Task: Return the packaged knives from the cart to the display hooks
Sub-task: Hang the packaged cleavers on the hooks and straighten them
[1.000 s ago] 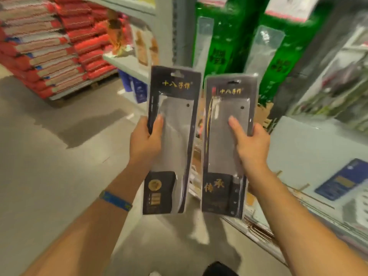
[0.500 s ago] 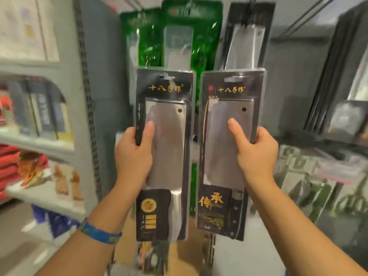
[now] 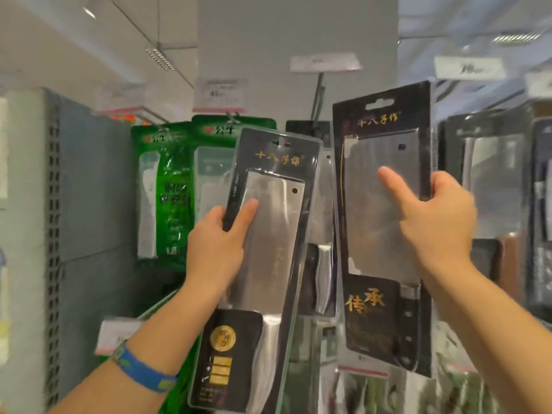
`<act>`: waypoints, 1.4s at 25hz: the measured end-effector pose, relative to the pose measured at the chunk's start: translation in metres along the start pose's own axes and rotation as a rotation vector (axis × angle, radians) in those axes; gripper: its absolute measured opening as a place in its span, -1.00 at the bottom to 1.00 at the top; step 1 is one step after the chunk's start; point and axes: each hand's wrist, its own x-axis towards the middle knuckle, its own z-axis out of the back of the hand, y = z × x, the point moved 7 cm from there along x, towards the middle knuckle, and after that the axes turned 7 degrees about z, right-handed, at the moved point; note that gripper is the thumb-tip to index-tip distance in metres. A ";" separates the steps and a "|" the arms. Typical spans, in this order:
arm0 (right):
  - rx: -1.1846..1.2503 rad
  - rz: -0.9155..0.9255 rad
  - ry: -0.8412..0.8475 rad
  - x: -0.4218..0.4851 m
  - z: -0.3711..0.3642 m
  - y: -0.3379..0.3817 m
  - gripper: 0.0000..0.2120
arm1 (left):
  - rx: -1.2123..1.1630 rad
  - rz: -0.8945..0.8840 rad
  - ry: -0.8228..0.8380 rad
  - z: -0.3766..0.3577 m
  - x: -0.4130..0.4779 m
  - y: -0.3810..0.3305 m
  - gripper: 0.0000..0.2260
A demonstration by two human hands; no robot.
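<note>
Hold firm with the left hand (image 3: 215, 243), thumb flat across the front and fingers curled behind the left knife pack (image 3: 277, 234), and with the right hand (image 3: 439, 228), pinching the right knife pack (image 3: 373, 234) by its right edge. Hang one at a time. Start with the right pack, upright and raised near the display hook (image 3: 317, 97). Aim its hang slot (image 3: 380, 103) at the hook's near end, under the price tag (image 3: 325, 63), then slide back. Straighten the tilted left pack before its turn, clear of the green packs (image 3: 167, 186) at far left.
</note>
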 end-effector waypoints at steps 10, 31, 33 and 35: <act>-0.080 0.127 -0.045 0.083 0.005 0.056 -0.37 | -0.084 -0.076 0.007 -0.036 0.037 -0.038 -0.53; 0.000 0.032 0.016 0.092 0.005 0.067 -0.42 | 0.020 -0.171 0.068 -0.042 0.052 -0.064 -0.56; -0.008 0.038 0.007 0.092 0.007 0.071 -0.46 | 0.113 -0.153 0.127 -0.046 0.048 -0.052 -0.57; -0.031 0.034 0.023 0.093 0.008 0.073 -0.48 | 0.193 -0.075 0.165 -0.044 0.036 -0.026 -0.55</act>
